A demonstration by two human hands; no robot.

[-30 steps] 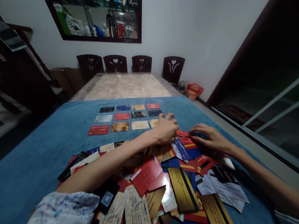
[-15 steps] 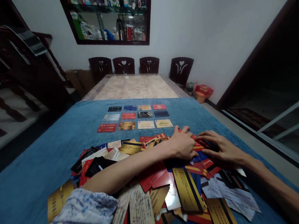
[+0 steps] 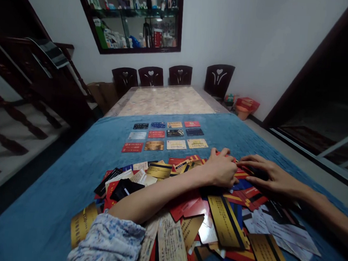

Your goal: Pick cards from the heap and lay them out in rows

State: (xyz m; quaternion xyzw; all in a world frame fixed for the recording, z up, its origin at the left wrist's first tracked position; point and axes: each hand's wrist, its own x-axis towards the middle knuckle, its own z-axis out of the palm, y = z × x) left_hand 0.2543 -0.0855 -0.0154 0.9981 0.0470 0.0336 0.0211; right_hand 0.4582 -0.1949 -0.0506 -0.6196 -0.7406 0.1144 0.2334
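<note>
A heap of bank cards [image 3: 172,241] in red, gold, white, blue and black lies loose on the blue cloth [image 3: 54,178]. My left hand [image 3: 220,169] rests palm down on its far right part, bent fingers spread over red cards [image 3: 218,153]. Just to its right, my right hand [image 3: 267,176] lies over red-and-yellow striped cards [image 3: 241,173], fingers stretched leftward and thumb apart. No card shows as lifted in either hand; what lies beneath both palms is hidden. Beyond the heap, separate cards form three rows, including a gold card [image 3: 154,145] and a red card [image 3: 132,147].
White cards [image 3: 286,230] fan out at the heap's right side. The bare stone tabletop [image 3: 170,100] continues past the cloth. Dark chairs [image 3: 219,80] stand at the far end, and a glass-shelved cabinet [image 3: 140,13] is set in the wall. A stair railing [image 3: 25,80] is at left.
The whole view has shifted, so everything appears slightly farther right. Both hands remain at the same part of the heap, and the rows of cards are unchanged.
</note>
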